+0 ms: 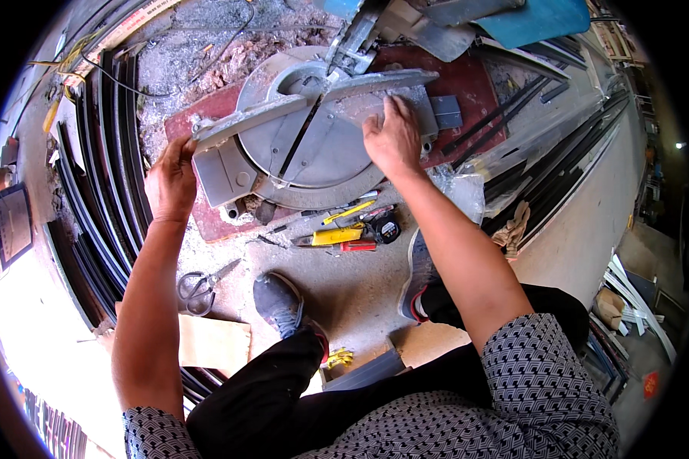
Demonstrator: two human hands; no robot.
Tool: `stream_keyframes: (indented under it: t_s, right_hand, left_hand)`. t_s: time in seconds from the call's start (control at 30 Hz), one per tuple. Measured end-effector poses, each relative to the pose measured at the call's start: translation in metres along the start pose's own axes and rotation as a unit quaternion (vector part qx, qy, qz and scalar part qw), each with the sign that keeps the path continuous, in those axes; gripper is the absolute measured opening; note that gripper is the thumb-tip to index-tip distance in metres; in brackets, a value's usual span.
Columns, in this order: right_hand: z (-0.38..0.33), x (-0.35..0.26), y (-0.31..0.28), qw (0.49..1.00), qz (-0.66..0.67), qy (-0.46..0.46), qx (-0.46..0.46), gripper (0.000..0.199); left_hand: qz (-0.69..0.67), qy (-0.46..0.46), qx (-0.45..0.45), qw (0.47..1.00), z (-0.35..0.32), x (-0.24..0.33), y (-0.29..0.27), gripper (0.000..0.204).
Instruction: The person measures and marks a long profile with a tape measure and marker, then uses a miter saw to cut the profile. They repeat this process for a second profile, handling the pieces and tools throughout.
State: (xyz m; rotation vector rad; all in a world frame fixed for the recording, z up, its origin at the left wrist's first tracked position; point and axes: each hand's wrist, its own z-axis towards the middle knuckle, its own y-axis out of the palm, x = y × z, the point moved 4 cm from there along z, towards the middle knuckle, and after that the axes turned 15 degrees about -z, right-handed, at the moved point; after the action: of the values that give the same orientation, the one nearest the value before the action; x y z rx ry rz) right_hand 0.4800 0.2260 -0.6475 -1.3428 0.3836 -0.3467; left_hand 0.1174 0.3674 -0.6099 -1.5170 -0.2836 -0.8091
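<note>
The grey saw base [337, 145], upper centre of the frame, should prove heavy, stiff and best held by its ends, the left hand [171, 180] bunched beside the fence [256, 121] (gripping, I cannot tell), the right hand [394, 141] resting, thumb and fingers parted.

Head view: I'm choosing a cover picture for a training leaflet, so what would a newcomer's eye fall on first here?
Probably the big grey miter saw at upper middle, with the left hand at its left end and the right hand at its right side. Next, perhaps, the bright yellow-handled tool just below it, then the long dark strips at left.
</note>
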Motion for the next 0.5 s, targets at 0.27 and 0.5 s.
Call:
stream_keyframes:
  t_s: [0.27, 0.5]
  right_hand:
    - [-0.007, -0.013, -0.007, 0.997, 0.015, 0.034, -0.066, 0.044]
    - [-0.011, -0.035, -0.014, 0.975, 0.111, -0.195, -0.010, 0.041]
  left_hand:
    - [0.008, 0.006, 0.006, 1.000, 0.000, -0.002, -0.002, 0.029]
    - [0.004, -0.003, 0.014, 1.000, -0.001, -0.006, -0.002, 0.028]
